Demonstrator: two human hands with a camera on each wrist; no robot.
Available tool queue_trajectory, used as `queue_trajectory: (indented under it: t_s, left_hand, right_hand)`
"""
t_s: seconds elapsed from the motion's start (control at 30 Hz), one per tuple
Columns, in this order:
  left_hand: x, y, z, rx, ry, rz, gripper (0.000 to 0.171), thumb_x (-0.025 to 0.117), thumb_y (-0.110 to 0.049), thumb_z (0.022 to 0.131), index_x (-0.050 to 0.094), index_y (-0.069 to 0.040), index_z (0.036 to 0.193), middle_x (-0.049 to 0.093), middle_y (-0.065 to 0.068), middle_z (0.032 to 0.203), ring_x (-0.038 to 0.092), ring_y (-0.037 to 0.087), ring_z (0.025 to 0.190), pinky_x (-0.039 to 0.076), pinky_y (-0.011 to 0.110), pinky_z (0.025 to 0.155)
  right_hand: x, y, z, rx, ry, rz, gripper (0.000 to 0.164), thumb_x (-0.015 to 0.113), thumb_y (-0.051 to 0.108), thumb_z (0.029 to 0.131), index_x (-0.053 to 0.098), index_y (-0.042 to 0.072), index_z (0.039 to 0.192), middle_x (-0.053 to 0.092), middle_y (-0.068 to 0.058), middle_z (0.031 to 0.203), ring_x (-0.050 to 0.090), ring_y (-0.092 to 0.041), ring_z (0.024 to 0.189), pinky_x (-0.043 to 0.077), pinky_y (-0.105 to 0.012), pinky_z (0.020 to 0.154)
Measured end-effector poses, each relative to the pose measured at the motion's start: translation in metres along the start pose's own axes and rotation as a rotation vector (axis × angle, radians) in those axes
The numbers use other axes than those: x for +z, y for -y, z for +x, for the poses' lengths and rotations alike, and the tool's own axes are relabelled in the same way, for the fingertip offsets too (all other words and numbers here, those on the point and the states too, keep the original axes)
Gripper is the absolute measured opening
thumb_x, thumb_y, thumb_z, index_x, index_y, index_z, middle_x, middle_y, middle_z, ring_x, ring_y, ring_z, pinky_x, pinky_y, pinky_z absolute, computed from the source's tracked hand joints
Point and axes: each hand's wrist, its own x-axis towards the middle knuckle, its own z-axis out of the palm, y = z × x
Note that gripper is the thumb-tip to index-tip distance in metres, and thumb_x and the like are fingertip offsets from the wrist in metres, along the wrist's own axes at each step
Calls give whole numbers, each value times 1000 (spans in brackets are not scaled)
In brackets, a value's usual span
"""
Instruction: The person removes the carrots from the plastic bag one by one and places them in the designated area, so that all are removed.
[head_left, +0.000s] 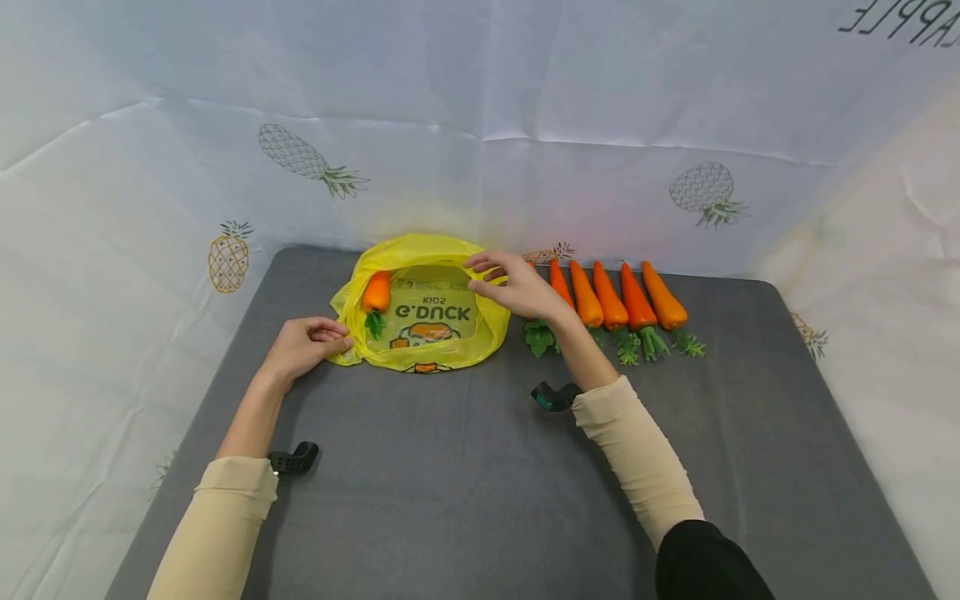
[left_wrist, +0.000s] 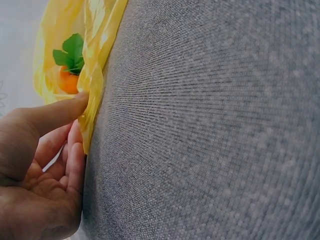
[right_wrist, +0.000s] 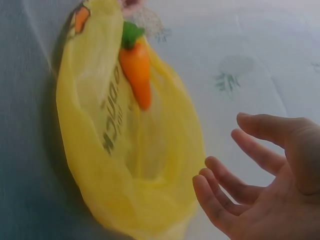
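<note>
A yellow plastic bag (head_left: 450, 354) with printed lettering lies with its mouth spread wide at the far side of the table. Inside it, on the left, rests one orange carrot (head_left: 377, 292) with green leaves. My left hand (head_left: 303, 350) pinches the bag's near left edge between thumb and fingers, as the left wrist view shows. Over the bag's right rim hovers my right hand (head_left: 517, 287), its fingers apart and loosely bent. In the right wrist view that hand (right_wrist: 270, 180) holds nothing and the carrot (right_wrist: 136, 72) lies in the bag.
Several carrots (head_left: 606, 300) with green tops lie in a row right of the bag, some partly behind my right hand and wrist. The grey table (head_left: 450, 475) meets a white cloth (head_left: 480, 175) with pineapple prints at its far edge.
</note>
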Motion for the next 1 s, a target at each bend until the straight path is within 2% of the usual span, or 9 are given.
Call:
queue_trajectory:
  t_s: [0.17,0.33,0.57,0.7,1.0]
  left_hand:
    - [0,-2,1,2,6,-7,37,80,-24,101,75,3,124,77,10,104,64,0,81,55,17,75]
    - [-1,-1,0,2,14,-8,39,80,-27,101,74,3,126,77,11,106,64,0,82,55,18,75]
    - [-1,1,0,-2,16,-5,40,81,-29,101,75,2,126,77,10,106,64,1,82,54,18,75]
    - [-1,0,1,-4,14,-9,39,81,-28,100,75,2,125,77,11,106,64,0,82,55,18,75]
    - [-1,1,1,-8,8,-9,40,81,-29,101,75,2,126,78,13,109,65,0,82,55,17,73]
  right_hand:
    - [21,3,16,-26,-18,41,41,65,16,109,61,3,147,61,-23,151,57,-45,141,47,-56,121]
    - [47,5,28,-46,-41,81,40,67,15,108,62,4,147,62,-21,151,58,-44,141,50,-53,118]
    - [77,11,46,-45,-28,95,40,67,17,109,62,8,148,61,-20,153,58,-44,143,52,-50,117]
    - [90,13,56,-40,-2,90,41,66,19,109,61,8,148,60,-19,155,57,-43,144,52,-48,117]
    - [110,17,74,-5,111,36,46,65,23,111,57,9,154,56,-16,160,56,-40,146,52,-52,118]
